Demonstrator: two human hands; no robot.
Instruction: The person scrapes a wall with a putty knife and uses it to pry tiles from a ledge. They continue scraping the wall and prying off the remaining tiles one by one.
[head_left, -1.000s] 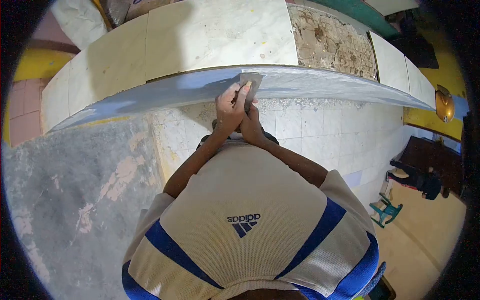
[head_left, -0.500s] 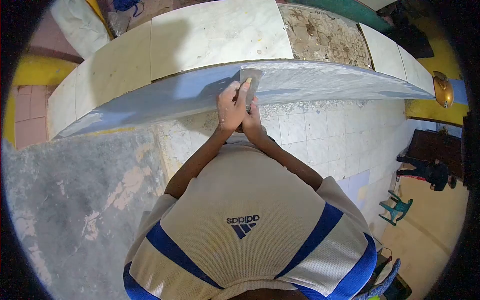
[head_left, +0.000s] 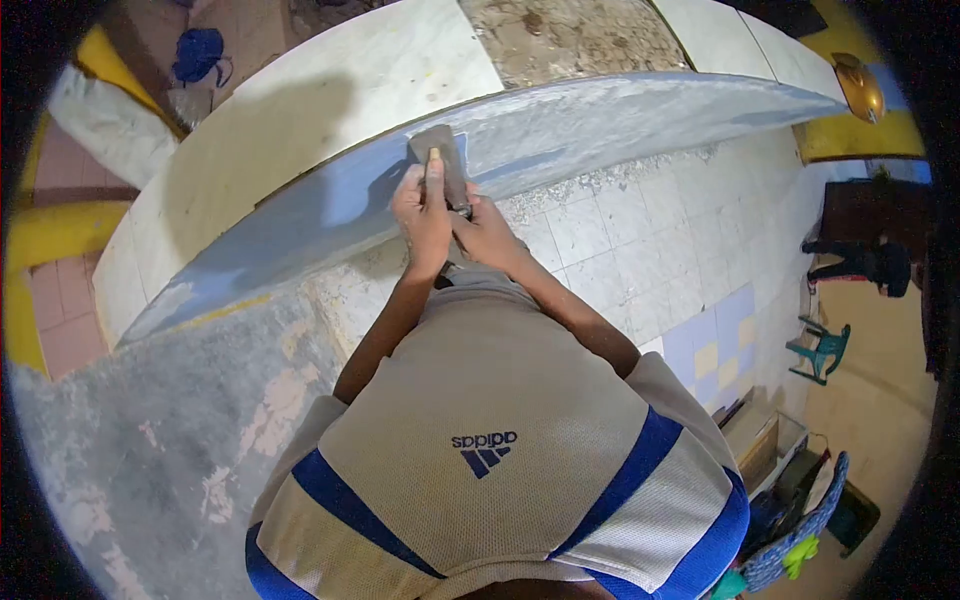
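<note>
left hand [head_left: 424, 208] and right hand [head_left: 488, 233] closed around scraper [head_left: 438, 150], blade just beyond them, pressed to blue ledge [head_left: 600, 120]

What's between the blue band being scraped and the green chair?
In the head view, a wall of pale tiles runs from the blue band down to the green chair.

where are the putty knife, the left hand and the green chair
putty knife [head_left: 437, 150]: head view, on the dark blade above the fingers
left hand [head_left: 420, 215]: head view, on the back of the hand
green chair [head_left: 820, 348]: head view, on the chair's middle
</note>
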